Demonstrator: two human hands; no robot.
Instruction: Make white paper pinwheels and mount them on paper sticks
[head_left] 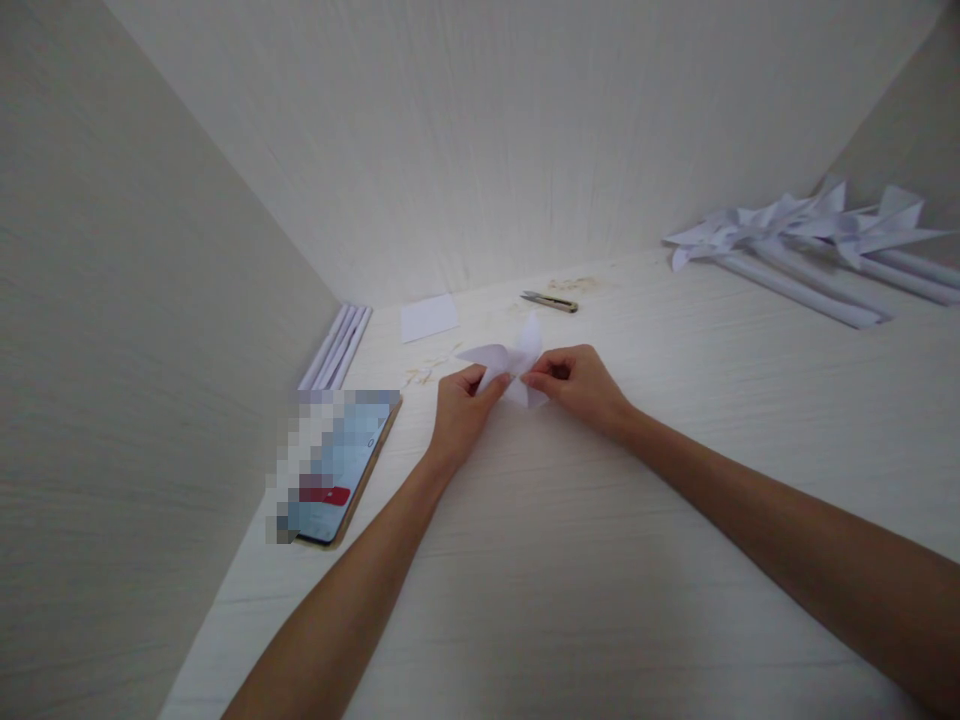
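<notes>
Pinwheel in hand: one white folded paper pinwheel head (512,362), held just above the white table (600,560) at its middle, points sticking out up and to the left.
Left hand (459,408): one, thumb and fingers pinched together on the pinwheel's left side, near its centre.
Right hand (574,383): one, fingertips closed on the same paper from the right, thumb meeting forefinger at the centre; the two hands nearly touch.
Paper scraps (426,372): a small scatter of shavings just left of the hands, too small to count.
Paper square (428,317): one flat white sheet, beyond the scraps toward the back wall.
Cutter (550,301): one small tool, lying flat behind the hands, near more shavings.
Rolled paper sticks (337,348): about four white tubes, side by side along the left wall at the corner.
Phone (337,470): one, flat on the table left of the left forearm, screen lit and partly blurred.
Finished pinwheels (802,230): two or three, on long white sticks, piled at the far right, well apart from the hands; exact count hard to tell.
</notes>
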